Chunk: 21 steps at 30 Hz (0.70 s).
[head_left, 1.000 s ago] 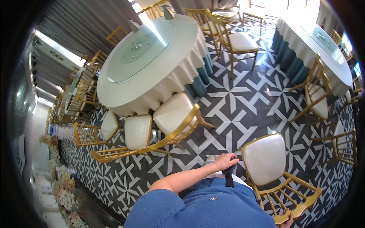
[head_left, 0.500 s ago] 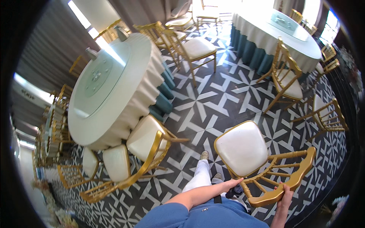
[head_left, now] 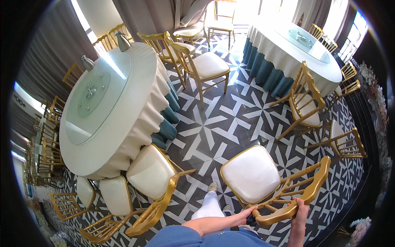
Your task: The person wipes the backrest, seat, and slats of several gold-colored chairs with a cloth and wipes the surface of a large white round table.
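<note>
A gold chair (head_left: 252, 175) with a white padded seat stands right in front of me, its spindled back toward my body. My left hand (head_left: 247, 214) is closed at the left end of the back, its fingertips partly hidden by the frame. Over the top rail (head_left: 312, 193), toward its middle, my right hand (head_left: 301, 206) is wrapped with the fingers curled on the gold wood. The chair's legs are mostly hidden under the seat.
To the left, a round table (head_left: 119, 152) with a glass turntable (head_left: 98, 96) has several gold chairs (head_left: 154, 168) tucked around it. Another round table (head_left: 284, 53) stands far right, with chairs (head_left: 306, 111) nearby. White flowers (head_left: 372, 94) line the right edge. Black-and-white patterned tiles (head_left: 222, 127) cover the floor.
The tables and other chairs sit lower in the view, shifted slightly left. The held chair appears a little further left and lower; both hands keep their grip on its back.
</note>
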{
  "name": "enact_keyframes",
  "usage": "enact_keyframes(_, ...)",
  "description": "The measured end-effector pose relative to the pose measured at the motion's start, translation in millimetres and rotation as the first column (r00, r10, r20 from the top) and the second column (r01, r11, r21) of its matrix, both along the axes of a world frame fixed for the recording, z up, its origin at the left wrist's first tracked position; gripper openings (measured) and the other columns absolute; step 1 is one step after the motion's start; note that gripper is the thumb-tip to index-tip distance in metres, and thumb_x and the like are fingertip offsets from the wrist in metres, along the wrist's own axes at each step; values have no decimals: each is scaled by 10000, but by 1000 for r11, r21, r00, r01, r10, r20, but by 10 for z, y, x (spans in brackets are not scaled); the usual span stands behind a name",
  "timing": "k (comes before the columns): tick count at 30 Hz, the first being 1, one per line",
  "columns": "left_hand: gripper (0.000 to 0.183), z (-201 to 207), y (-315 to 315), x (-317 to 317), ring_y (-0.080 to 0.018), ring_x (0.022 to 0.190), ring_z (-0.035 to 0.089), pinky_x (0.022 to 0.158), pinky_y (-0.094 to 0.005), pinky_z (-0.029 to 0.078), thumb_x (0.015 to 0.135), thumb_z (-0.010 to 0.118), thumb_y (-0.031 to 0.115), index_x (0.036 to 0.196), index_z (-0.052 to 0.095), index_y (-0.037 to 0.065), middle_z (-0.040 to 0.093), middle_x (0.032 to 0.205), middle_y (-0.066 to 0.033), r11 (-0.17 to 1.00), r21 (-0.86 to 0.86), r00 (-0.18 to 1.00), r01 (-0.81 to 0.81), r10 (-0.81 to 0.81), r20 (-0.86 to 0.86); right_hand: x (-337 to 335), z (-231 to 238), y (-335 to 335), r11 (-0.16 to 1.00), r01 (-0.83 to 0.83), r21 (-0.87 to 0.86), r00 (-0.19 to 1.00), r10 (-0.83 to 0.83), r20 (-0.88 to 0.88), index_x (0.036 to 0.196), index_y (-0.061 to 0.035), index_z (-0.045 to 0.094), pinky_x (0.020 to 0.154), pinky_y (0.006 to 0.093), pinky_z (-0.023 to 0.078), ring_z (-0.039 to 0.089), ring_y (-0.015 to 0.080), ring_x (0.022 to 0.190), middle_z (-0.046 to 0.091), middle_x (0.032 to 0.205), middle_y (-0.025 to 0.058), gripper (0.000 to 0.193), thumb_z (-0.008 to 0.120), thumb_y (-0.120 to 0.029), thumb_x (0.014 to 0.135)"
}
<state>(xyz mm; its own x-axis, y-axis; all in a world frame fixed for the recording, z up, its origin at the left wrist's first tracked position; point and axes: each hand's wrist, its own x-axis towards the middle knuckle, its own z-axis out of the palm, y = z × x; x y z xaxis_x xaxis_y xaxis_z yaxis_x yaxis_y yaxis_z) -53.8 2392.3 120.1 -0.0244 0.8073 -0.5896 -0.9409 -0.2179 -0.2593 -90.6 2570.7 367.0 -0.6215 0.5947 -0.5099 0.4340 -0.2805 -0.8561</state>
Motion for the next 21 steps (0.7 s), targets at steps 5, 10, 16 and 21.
enact_keyframes(5,353,105,-222,-444,-219,757,689,731,-352,582,884,674,429,995,672,94,724,879,-66,975,-133,979,-176,187,77,-729,131,-497,986,-169,-4,981,168,-100,1218,26,482,720,379,603,646,218,808,616,979,125,440,671,-179,878)
enact_keyframes(10,340,231,-621,-909,-194,737,682,695,-329,579,909,628,435,999,670,109,723,879,-48,923,-162,936,-350,350,-26,-1376,203,-1009,959,-285,1,954,283,-93,1184,31,507,722,370,600,657,222,775,627,980,121,407,666,-187,880)
enact_keyframes(16,293,140,-1170,-1530,-202,733,677,652,-373,591,925,648,422,1009,607,145,668,827,-43,733,-240,771,-637,603,-205,-2001,42,-1484,904,-421,-75,902,408,-144,1190,58,516,750,374,590,662,237,798,639,1034,151,372,631,-145,900)
enact_keyframes(21,232,-145,-1617,-2207,-180,659,659,580,-368,583,911,707,327,984,605,132,653,782,-43,538,-156,558,-829,771,-307,-2740,-321,-1693,819,-549,-165,822,495,-281,1269,55,451,805,412,583,677,299,867,640,1103,185,416,598,-93,909)
